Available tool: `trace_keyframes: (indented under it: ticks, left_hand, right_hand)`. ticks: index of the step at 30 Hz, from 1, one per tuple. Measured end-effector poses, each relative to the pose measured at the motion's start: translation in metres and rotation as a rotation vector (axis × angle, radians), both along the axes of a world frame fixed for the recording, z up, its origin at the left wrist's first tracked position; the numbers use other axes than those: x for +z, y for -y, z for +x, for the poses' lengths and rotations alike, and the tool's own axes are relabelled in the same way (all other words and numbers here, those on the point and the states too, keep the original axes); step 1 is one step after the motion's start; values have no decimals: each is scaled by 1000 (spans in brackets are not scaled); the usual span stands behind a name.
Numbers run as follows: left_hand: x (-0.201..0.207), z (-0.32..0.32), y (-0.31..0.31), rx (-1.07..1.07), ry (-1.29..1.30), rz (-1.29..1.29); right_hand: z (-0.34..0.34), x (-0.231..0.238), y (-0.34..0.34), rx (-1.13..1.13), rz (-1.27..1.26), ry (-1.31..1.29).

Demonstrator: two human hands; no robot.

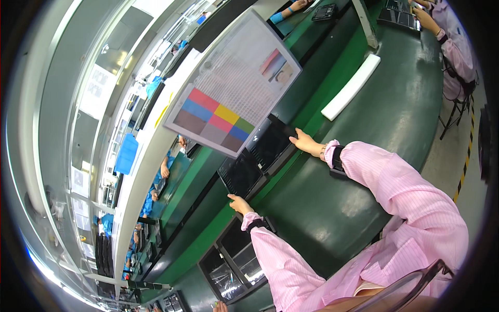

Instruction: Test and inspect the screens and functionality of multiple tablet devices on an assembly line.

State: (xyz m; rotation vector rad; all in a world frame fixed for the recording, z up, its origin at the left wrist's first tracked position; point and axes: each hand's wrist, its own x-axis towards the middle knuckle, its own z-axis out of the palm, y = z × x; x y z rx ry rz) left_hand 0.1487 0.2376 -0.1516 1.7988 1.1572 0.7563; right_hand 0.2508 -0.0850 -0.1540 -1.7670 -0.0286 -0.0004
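A black two-compartment tray (266, 180) lies at the far side of the green bench, partly hidden behind a hanging sheet. Dark, glossy flat panels (240, 176) sit in its compartments. My left hand (240, 204) has its fingers closed on the tray's near left end. At the opposite end, my right hand (307, 144) grips the tray's right edge, thumb on top. Both pink striped sleeves end in dark wrist bands.
A framed sheet with coloured blocks (228, 83) hangs ahead. Another black tray (234, 265), holding film-covered panels, stands at lower left. A white foam strip (351, 88) lies right on the green bench (332, 208). A co-worker in pink (452, 47) handles another tray at upper right.
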Motion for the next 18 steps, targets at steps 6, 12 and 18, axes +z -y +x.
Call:
trace_keyframes:
  ticks: [6, 12, 18]
  left_hand:
    - [18, -27, 44, -277, 181, -278]
    - [38, -57, 85, -94, 66, -149]
    - [17, -137, 129, -168, 117, -84]
  right_hand:
    - [12, 11, 25, -126, -13, -20]
    - [7, 15, 46, -149, -52, 72]
    - [-73, 28, 124, 37, -60, 6]
